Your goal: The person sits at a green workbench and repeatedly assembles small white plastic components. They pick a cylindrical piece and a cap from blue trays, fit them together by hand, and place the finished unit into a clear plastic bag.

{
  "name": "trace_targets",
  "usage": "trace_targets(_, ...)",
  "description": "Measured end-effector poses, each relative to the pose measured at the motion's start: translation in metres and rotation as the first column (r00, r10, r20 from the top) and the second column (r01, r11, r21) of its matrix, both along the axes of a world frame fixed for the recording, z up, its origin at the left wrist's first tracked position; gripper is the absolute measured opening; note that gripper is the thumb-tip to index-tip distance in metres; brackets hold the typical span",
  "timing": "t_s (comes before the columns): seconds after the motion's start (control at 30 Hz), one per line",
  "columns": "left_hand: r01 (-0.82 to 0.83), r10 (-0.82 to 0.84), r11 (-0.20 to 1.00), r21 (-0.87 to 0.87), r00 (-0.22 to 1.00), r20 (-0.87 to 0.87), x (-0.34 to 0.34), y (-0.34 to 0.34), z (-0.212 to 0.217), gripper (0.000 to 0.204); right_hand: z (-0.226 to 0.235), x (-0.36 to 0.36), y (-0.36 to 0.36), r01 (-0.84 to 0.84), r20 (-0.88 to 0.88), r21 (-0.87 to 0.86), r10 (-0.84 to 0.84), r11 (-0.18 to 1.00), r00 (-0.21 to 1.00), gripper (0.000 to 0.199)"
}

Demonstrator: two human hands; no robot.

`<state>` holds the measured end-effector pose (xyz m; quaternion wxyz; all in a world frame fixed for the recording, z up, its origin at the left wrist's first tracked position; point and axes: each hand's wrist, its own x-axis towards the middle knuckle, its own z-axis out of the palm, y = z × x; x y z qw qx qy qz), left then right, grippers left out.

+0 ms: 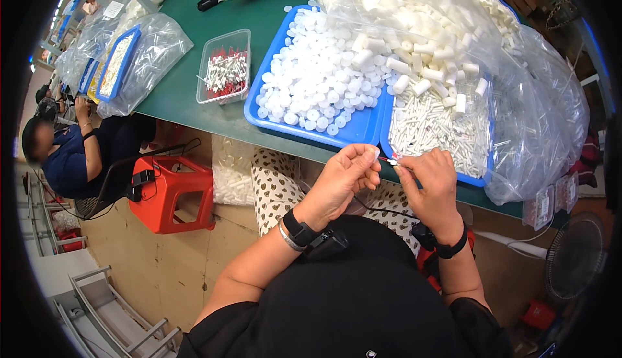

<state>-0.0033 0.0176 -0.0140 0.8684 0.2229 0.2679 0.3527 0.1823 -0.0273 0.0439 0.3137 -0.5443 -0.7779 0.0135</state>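
In front of the table edge, my left hand (350, 175) pinches a small whitish piece (376, 153), perhaps one of the translucent discs. Close beside it, my right hand (429, 180) pinches a thin white piece with a red end (392, 161) between thumb and forefinger. The two pieces are near each other; whether they touch I cannot tell. Just beyond my hands lies a blue tray (366, 128) heaped with white translucent discs (311, 76). To its right, another blue tray (387, 134) holds many thin white sticks (434, 125), with cream foam cylinders (422, 86) spilling over them.
A clear plastic tub (206, 82) of red-and-white pieces stands left of the trays on the green table (175, 92). A large clear bag (544, 105) drapes over the right side. A red stool (159, 209) and a seated person (71, 157) are at left; a fan (573, 254) is at right.
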Motion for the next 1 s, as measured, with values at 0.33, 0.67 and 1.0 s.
trace_targets(0.33,0.055,-0.037,0.995,-0.086,0.979,0.200,0.014,-0.017,-0.014,0.024,-0.026,-0.016,-0.012,-0.088,-0.661,-0.524,-0.339,0.847,0.670,0.011)
trace_targets(0.67,-0.125,0.126,0.991,-0.038,0.992,0.011,0.005,-0.011,-0.008,0.026,-0.019,0.007,0.014,0.009,-0.441,-0.469,-0.243,0.883,0.864,0.016)
trace_targets(1.0,-0.130,0.133,0.989,-0.073,0.990,0.035,0.000,-0.008,0.000,0.035,-0.049,0.022,0.048,0.383,0.303,-0.125,-0.332,0.915,0.893,0.012)
